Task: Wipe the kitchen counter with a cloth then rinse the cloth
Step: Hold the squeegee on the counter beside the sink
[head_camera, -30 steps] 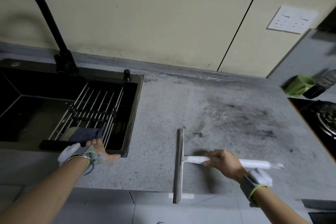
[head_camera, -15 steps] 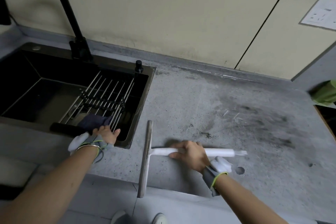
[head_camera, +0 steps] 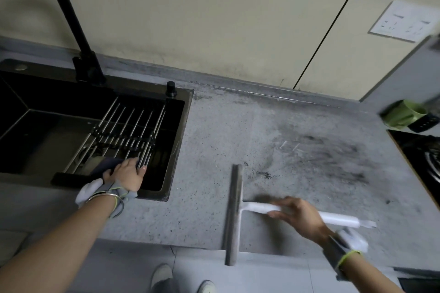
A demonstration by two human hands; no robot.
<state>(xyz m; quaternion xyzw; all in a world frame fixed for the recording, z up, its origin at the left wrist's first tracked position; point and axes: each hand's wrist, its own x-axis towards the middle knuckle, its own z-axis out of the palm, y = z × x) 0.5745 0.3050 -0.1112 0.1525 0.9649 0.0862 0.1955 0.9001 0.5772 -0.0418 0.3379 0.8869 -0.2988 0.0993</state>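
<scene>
Loosened since before, right hand [head_camera: 301, 217] hovers spread over squeegee [head_camera: 234, 211]; left hand [head_camera: 127, 175] grips crumpled dark cloth [head_camera: 104, 165]

- A cream wall panel [head_camera: 214, 19] rises behind the worktop, split by a dark vertical seam [head_camera: 333, 24].
- A white double socket plate [head_camera: 402, 22] sits high on the wall at right.
- A black gooseneck tap [head_camera: 71, 24] arches over a black sink [head_camera: 181, 147] fitted with a metal roll-up rack [head_camera: 128, 133].
- A green mug [head_camera: 404, 113] stands at far right, near a black hob [head_camera: 423, 157].
- Pale grey floor tiles [head_camera: 119, 271] show below, in dim light.
</scene>
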